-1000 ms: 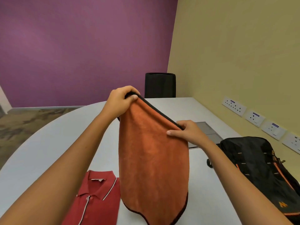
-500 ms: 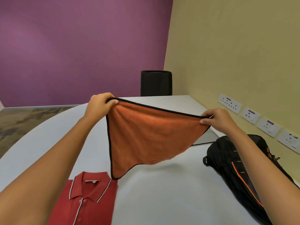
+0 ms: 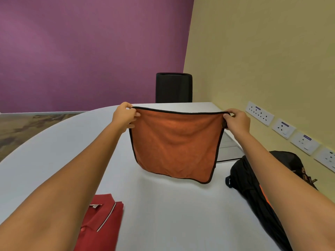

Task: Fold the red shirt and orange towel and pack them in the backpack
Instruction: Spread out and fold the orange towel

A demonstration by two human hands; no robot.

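left hand (image 3: pixel 125 115): fingers pinched on top-left corner of orange microfibre towel with black trim (image 3: pixel 174 144) | right hand (image 3: pixel 236 120): fingers pinched on its top-right corner | towel: hangs spread above white bench (image 3: pixel 172 214) | folded red polo shirt (image 3: pixel 101 225): bench, 7 o'clock | black backpack with orange accents (image 3: pixel 253 187): bench, 4 o'clock

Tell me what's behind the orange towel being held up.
Behind the orange towel, held at its top corners by the left hand and right hand, lie the white table and, at the towel's right edge, a grey panel. Whatever sits directly behind the cloth is hidden.
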